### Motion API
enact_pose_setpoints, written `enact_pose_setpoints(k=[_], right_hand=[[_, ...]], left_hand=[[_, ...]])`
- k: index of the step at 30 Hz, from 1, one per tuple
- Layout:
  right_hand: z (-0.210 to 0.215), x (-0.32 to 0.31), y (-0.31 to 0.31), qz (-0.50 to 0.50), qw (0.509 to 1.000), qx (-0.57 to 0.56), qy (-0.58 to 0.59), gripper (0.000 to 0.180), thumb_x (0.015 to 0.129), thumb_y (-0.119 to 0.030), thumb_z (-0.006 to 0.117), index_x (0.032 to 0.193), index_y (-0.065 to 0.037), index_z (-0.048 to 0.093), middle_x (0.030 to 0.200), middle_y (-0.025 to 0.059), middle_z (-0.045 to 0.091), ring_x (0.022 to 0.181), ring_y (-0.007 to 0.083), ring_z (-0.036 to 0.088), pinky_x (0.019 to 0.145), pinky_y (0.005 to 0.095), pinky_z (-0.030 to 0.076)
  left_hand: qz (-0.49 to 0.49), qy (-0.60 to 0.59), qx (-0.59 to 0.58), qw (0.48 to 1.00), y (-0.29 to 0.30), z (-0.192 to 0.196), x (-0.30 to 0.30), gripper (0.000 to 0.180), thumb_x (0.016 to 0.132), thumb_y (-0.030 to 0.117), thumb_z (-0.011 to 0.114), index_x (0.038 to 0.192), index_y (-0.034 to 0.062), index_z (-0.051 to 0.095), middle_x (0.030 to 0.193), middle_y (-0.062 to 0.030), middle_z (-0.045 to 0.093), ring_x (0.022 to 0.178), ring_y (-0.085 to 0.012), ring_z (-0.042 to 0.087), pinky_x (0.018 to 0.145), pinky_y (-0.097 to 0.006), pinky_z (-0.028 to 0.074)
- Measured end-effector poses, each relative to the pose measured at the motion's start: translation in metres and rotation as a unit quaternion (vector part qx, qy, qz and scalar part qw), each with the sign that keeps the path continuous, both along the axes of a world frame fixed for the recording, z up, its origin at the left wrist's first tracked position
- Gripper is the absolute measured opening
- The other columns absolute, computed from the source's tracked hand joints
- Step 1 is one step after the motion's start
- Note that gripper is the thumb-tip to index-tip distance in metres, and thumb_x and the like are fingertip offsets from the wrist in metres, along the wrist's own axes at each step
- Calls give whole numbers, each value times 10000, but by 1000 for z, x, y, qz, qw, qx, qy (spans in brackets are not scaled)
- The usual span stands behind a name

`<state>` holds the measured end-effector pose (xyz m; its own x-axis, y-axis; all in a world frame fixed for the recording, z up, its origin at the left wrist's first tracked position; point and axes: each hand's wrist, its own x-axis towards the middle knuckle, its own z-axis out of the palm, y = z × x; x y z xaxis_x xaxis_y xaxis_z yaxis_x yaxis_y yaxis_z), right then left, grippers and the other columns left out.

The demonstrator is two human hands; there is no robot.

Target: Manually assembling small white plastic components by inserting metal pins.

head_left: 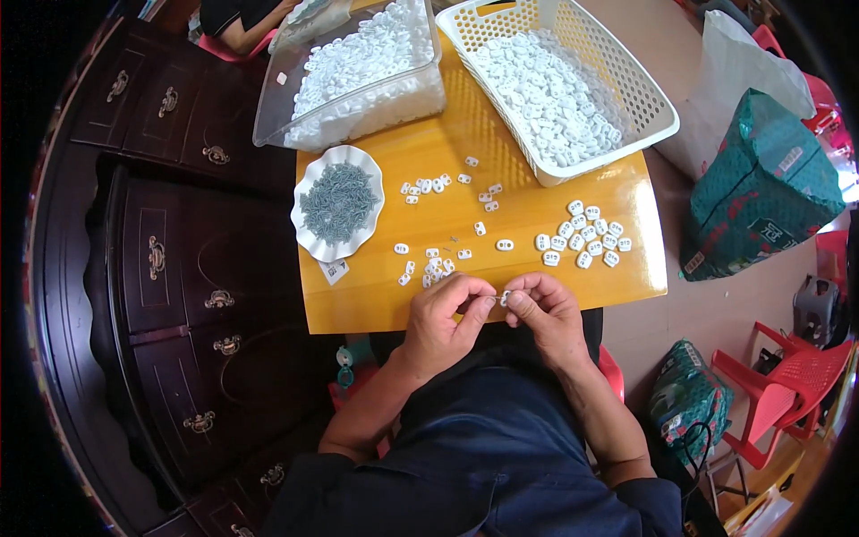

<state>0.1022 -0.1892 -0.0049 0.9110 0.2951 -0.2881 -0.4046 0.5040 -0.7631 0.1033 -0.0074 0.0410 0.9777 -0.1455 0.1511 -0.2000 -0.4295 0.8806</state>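
My left hand (445, 324) is closed in a pinch on a thin pin at the table's near edge. The right hand (548, 320) pinches a small white plastic piece (506, 298), and the pin's tip meets it or lies very close; I cannot tell which. Beyond my left fingers lies a loose group of white two-holed pieces (436, 266). To the right, white pieces with dark markings (588, 234) form a cluster. A white scalloped dish (376, 208) at the left holds a heap of small grey pins (338, 204).
A clear plastic bin (358, 115) and a cream perforated basket (658, 106), both full of white pieces, stand at the back of the yellow table (394, 309). Dark drawers (188, 224) line the left. Green bags (761, 192) and a red chair (787, 385) are on the right. Another person's arm (246, 34) shows behind.
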Motion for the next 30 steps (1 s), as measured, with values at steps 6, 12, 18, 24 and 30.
enact_pose_setpoints(k=[6,12,18,24,30], right_hand=[[0,-2,0,-1,1000,-26,-15,98,1012,-66,680,1084,0,685,903,-3,692,758,56,606,698,212,506],[-2,-2,-1,-11,999,-38,-26,95,1005,-50,685,1087,-1,690,897,-17,689,756,43,601,693,201,503],[-1,-3,1,-5,998,-46,-31,97,1004,-40,682,1092,1,690,911,-23,691,765,31,599,698,195,502],[-2,-5,1,-17,998,-56,-38,92,996,-23,688,1083,4,695,926,-20,703,810,32,629,735,197,518],[-3,-7,3,-38,995,-78,-57,75,991,-13,690,1059,16,701,909,-15,713,815,31,641,746,196,523]], left_hand=[[-13,-11,24,1000,-1,-1,1,70,910,-3,705,953,15,654,834,-122,674,713,-267,688,615,-343,536],[-2,15,14,1000,-2,-1,1,80,899,-4,707,955,18,654,834,-125,675,723,-294,685,628,-366,528],[-2,2,24,1000,0,-5,-1,85,889,-6,713,942,21,654,829,-125,677,717,-301,683,632,-372,526],[-7,10,27,1000,-2,-2,0,87,883,-3,720,928,26,652,811,-124,675,713,-304,682,627,-379,523],[-4,15,35,999,-5,-2,0,83,880,6,724,921,27,654,798,-129,676,704,-308,682,620,-380,523]])
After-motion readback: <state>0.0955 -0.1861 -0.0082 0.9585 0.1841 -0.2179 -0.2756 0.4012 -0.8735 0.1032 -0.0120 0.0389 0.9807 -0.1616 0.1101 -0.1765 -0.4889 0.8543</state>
